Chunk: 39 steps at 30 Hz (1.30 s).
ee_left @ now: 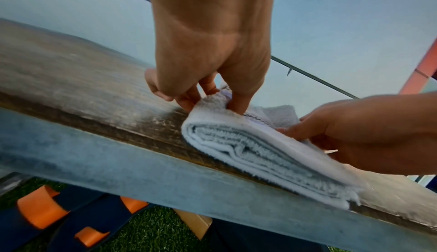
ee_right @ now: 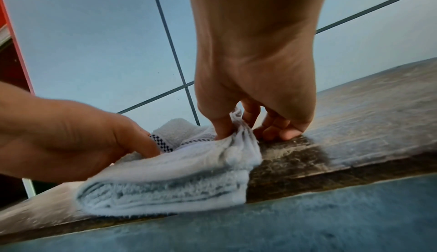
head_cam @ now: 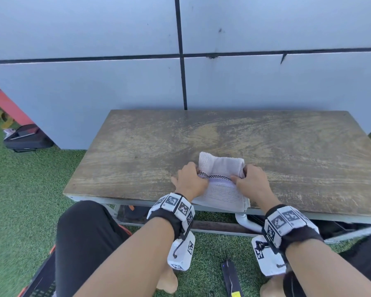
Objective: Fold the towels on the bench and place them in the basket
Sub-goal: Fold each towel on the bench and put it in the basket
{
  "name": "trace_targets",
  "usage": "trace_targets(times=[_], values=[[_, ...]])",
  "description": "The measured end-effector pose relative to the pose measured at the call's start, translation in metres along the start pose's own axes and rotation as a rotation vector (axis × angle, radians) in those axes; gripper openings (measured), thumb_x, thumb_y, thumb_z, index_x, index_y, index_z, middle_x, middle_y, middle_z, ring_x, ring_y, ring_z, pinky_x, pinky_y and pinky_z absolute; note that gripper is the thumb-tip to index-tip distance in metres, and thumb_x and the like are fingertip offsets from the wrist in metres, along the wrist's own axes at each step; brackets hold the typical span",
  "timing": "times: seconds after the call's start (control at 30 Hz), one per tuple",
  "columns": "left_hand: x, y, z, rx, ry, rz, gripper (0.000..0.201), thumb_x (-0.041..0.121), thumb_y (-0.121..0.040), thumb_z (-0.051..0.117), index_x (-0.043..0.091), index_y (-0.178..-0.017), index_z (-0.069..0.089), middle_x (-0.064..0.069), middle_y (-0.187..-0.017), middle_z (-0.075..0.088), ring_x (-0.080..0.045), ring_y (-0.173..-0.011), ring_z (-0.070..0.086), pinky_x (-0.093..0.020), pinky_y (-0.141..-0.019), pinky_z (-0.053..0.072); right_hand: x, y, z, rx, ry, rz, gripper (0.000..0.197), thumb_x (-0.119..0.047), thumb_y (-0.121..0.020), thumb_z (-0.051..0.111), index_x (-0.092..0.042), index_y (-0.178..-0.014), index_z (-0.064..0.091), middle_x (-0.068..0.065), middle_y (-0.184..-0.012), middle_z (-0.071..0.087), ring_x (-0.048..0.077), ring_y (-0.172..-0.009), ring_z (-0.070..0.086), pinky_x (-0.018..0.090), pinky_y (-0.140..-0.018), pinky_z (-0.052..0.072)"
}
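Observation:
A white towel (head_cam: pixel 221 179) with a black-and-white checked stripe lies folded in several layers at the near edge of the wooden bench (head_cam: pixel 137 146). Its far part is doubled back toward me. My left hand (head_cam: pixel 191 181) pinches the towel's left edge between thumb and fingers, as the left wrist view shows at the towel (ee_left: pixel 248 143) under my left hand (ee_left: pixel 212 91). My right hand (head_cam: pixel 248 181) pinches the right edge; in the right wrist view my right hand (ee_right: pixel 236 125) gathers the towel (ee_right: pixel 189 171) cloth. No basket is in view.
A grey panelled wall (head_cam: pixel 116 82) stands right behind the bench. Green artificial turf (head_cam: pixel 19 189) surrounds it. A black bag (head_cam: pixel 26 138) lies on the turf at far left. Dark and orange items (ee_left: pixel 47 215) sit under the bench by my knees.

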<state>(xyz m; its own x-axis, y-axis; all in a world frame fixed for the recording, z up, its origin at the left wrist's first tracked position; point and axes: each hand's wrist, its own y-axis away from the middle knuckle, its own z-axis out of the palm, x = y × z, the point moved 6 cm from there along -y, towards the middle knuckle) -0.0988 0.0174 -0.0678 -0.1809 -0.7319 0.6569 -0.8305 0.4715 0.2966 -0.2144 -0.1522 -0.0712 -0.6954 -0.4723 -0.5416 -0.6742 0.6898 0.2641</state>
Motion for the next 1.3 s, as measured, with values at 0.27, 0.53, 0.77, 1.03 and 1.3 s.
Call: trace_targets(times=[0.27,0.53,0.77,1.03,1.3], values=[[0.002,0.008,-0.002,-0.046,0.426,0.002,0.038,0.046,-0.096,0.058,0.019,-0.076,0.039,0.005,-0.069,0.04,-0.012,-0.056,0.036,-0.029,-0.058,0.031,-0.004,0.02,-0.011,-0.004,-0.525,0.042,0.046,-0.035,-0.097,0.062,-0.013,-0.128,0.037,0.001,-0.106,0.055,0.012,-0.084,0.055,0.031,-0.065,0.045],[0.005,0.012,-0.017,0.059,0.465,0.059,0.041,0.045,-0.1,0.051,0.004,-0.104,0.05,-0.003,-0.092,0.048,-0.017,-0.078,0.045,-0.03,-0.068,0.039,-0.025,0.031,-0.004,-0.083,-0.645,0.007,0.041,-0.044,-0.102,0.048,-0.012,-0.127,0.052,0.012,-0.123,0.06,0.032,-0.117,0.057,0.048,-0.099,0.048],[0.005,0.018,-0.025,0.161,0.481,0.083,0.032,0.043,-0.095,0.06,0.013,-0.108,0.055,-0.003,-0.103,0.063,-0.018,-0.092,0.062,-0.035,-0.078,0.05,-0.036,0.04,-0.004,-0.09,-0.551,-0.104,0.024,-0.032,-0.106,0.042,-0.014,-0.122,0.043,0.004,-0.109,0.058,0.022,-0.102,0.059,0.034,-0.075,0.049],[0.014,0.028,-0.03,0.171,0.497,0.051,0.037,0.046,-0.094,0.058,0.011,-0.099,0.051,0.003,-0.085,0.053,-0.013,-0.069,0.049,-0.027,-0.06,0.038,-0.039,0.04,-0.002,-0.034,-0.488,-0.093,0.032,-0.001,-0.102,0.032,-0.014,-0.131,0.032,0.011,-0.095,0.054,0.021,-0.073,0.05,0.028,-0.053,0.036],[0.013,0.031,-0.054,0.105,0.584,0.041,0.009,0.025,-0.097,0.053,0.017,-0.099,0.049,0.003,-0.08,0.048,-0.011,-0.059,0.041,-0.024,-0.052,0.035,-0.05,0.043,-0.009,-0.035,-0.714,-0.036,0.015,-0.017,-0.098,0.05,-0.009,-0.109,0.057,0.011,-0.092,0.06,0.02,-0.074,0.054,0.035,-0.065,0.044]])
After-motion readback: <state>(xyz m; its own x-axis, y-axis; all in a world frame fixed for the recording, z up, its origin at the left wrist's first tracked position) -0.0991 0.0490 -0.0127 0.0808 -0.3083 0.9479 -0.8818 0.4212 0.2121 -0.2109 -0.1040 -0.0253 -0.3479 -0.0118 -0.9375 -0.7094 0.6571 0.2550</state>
